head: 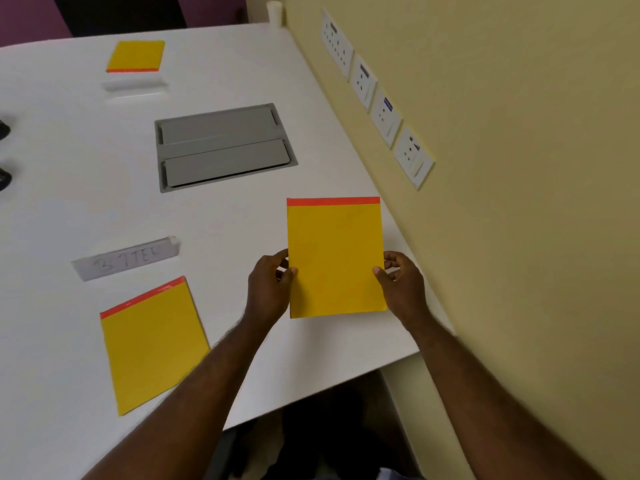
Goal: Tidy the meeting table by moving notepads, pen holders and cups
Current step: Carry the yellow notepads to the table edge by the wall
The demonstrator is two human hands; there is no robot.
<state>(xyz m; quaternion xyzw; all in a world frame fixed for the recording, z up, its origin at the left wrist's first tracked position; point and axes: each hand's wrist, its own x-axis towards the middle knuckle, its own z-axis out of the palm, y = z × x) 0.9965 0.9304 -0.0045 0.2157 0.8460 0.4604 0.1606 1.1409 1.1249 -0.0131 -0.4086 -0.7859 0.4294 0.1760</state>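
A yellow notepad (334, 258) with an orange top strip is held near the right side of the white table (69, 188). My left hand (270, 289) pinches its left edge and my right hand (401, 282) pinches its right edge, thumbs on top. A second yellow notepad (152, 344) lies tilted on the table at the front left. A third yellow notepad (136, 56) lies at the far end. A white cup (274, 12) stands at the far right corner by the wall.
A grey cable hatch (225, 147) is set into the table's middle. A clear name plate (128, 259) lies left of my hands, another (135, 86) near the far notepad. Wall sockets (377, 102) line the yellow wall at right. Dark objects (4, 154) show at the left edge.
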